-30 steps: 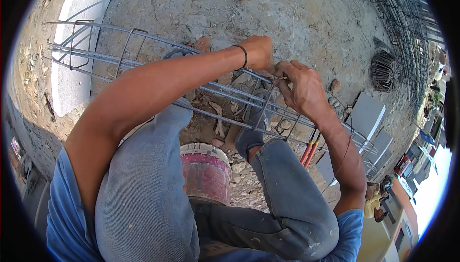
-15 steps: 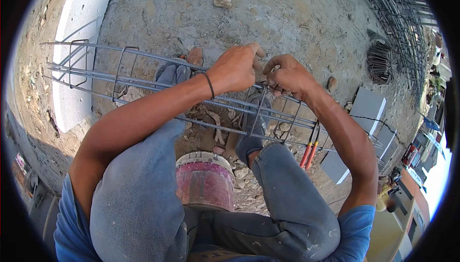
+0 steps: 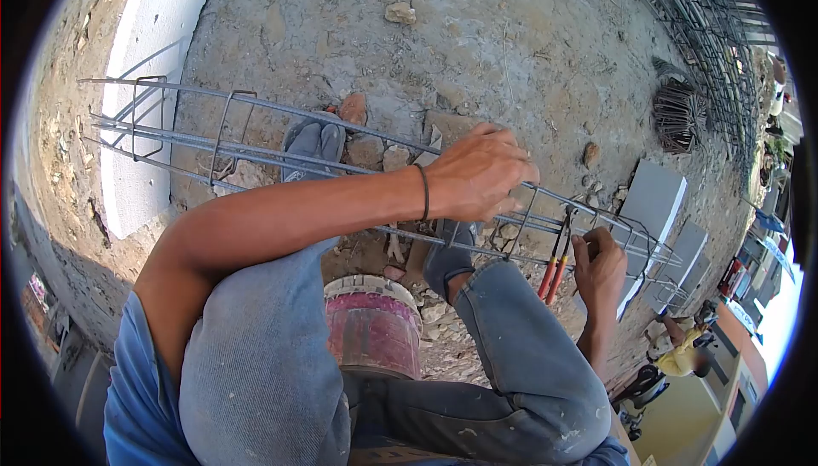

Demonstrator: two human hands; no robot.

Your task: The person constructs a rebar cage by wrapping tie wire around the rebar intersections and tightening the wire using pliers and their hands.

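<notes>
A long rebar cage with square stirrups runs across the view over the feet. My left hand, with a dark band at its wrist, lies over the middle of the cage, its fingers bent round the bars and partly hiding them. Red-handled pliers hang with their jaws up on the right part of the cage. Just right of the handles is my right hand, its fingers bent, thumb and fingers apart, nothing visible between them.
A pink bucket stands between the legs. White foam lies under the cage's left end, grey blocks near its right. Stirrups and more rebar cages are at upper right. A person in yellow is at far right.
My left hand has moved right and down along the cage. My right hand has left the bars beside my left hand and come down to the right side of the pliers.
</notes>
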